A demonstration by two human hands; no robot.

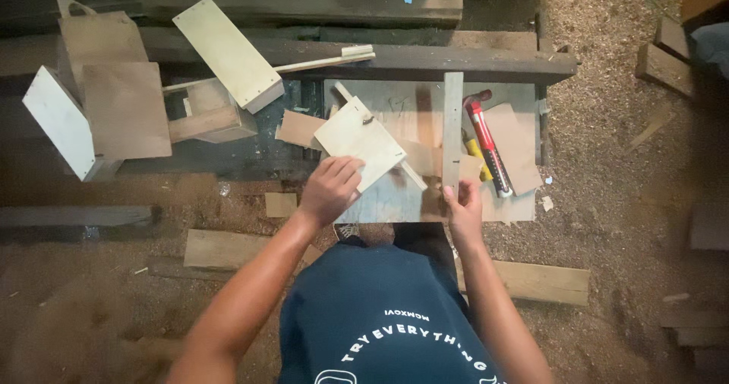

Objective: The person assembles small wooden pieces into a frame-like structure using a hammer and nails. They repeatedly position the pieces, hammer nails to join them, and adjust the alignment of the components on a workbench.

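Plywood panel [358, 139]: pale, roughly square piece lying tilted on the small work board [395, 194]; its near corner sits under the left hand.
Metal ruler [452, 130]: long grey strip running away from the person across the work board, its near end at the right hand.
Utility knife [485, 143]: red and black, lying just right of the ruler, roughly parallel to it; a yellow object shows partly beneath it.
Brown offcut [516, 145]: thin sheet lying right of the knife, reaching past the board's right edge.
Small brown scraps [298, 128]: one just left of the plywood panel, another [280, 204] lower down on the sawdust.
Dark beam [425, 58]: heavy timber crossing behind the work board, with a thin pale stick [323, 63] resting along it.
Box parts [228, 51]: pale drilled panel, brown sheets and a small wooden frame, heaped at the left, well apart from the hands.
Ground [607, 240]: sawdust-covered, with loose planks [543, 281] near the person's body.
Left hand [330, 190]: palm down, fingers curled, pressing on the near corner of the plywood panel; forearm extended from lower left.
Right hand [463, 206]: fingers closed, pinching the near end of the ruler, thumb on top; forearm rising from lower right.
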